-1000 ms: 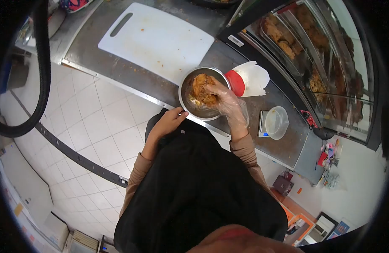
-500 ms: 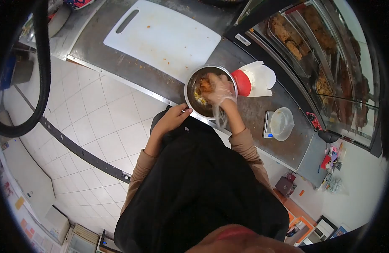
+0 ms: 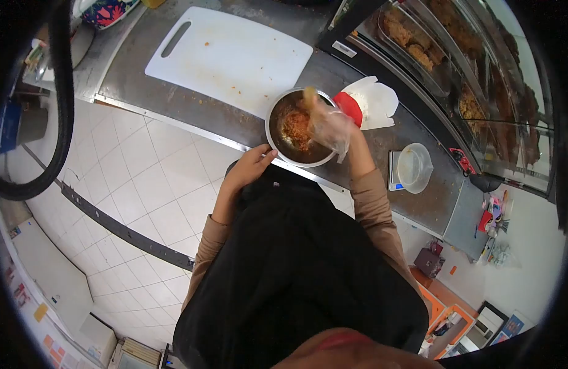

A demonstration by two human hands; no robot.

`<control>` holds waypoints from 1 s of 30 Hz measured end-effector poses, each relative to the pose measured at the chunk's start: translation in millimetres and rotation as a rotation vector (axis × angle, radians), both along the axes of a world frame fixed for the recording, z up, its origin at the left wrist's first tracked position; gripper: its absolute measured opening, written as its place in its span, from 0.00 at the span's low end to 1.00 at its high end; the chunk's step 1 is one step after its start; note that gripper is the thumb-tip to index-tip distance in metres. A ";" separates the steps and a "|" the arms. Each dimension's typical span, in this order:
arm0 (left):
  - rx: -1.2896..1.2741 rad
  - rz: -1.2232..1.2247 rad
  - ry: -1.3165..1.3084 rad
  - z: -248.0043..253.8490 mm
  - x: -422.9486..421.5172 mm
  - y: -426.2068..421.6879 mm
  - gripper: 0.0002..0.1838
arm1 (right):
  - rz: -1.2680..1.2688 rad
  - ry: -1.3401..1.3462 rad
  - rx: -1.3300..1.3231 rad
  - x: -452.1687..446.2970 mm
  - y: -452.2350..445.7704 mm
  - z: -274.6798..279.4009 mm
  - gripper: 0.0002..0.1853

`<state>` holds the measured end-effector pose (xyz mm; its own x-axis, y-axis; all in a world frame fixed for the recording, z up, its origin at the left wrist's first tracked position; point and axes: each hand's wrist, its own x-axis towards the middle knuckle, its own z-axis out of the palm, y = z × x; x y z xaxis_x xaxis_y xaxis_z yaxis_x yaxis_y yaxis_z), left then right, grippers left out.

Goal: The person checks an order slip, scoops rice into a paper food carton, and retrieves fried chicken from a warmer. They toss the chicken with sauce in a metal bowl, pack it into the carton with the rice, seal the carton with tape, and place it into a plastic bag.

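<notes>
A round metal bowl (image 3: 273, 139) stands at the counter's front edge, with reddish-orange crumbly food (image 3: 298, 128) inside. My left hand (image 3: 252, 166) is closed on the bowl's near-left rim, thumb on top. In a loose clear plastic glove, my right hand (image 3: 331, 126) reaches over the bowl's right side. Its fingers are drawn together near the far rim and slightly blurred. Something yellow-brown shows at the fingertips; whether it is a food piece or coating on the fingers is unclear. Right beside the bowl sits an open red-and-white paper box (image 3: 373, 101).
A white cutting board (image 3: 235, 52) with scattered crumbs lies behind the bowl to the left. To the right, a clear plastic tub (image 3: 414, 167) rests on a small scale (image 3: 395, 170). The glass display case (image 3: 444, 80) with fried food borders the counter's far right.
My right hand has lifted from the food toward the bowl's far right side, uncovering the reddish crumbs. My left hand stays at the rim. The whole view has shifted slightly.
</notes>
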<state>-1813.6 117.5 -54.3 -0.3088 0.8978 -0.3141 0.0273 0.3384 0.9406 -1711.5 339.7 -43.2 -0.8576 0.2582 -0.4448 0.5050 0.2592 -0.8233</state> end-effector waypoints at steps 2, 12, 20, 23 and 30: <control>0.000 0.011 -0.021 -1.4 1.2 -1.9 0.17 | 0.002 -0.181 0.145 -6.6 -18.7 57.0 0.21; 0.038 0.033 -0.051 -4.7 6.9 -0.4 0.18 | 0.047 0.227 0.149 0.0 -40.0 -22.5 0.39; -0.041 -0.005 -0.033 -4.2 13.6 4.2 0.21 | -0.348 -0.022 0.039 -21.4 -56.8 -3.9 0.32; -0.045 -0.021 -0.052 -8.3 14.9 1.2 0.23 | -0.600 0.109 -0.301 -17.4 -48.8 6.1 0.35; -0.023 0.028 -0.114 -3.8 10.5 -3.1 0.23 | -0.351 -0.070 0.020 0.0 -24.1 29.9 0.37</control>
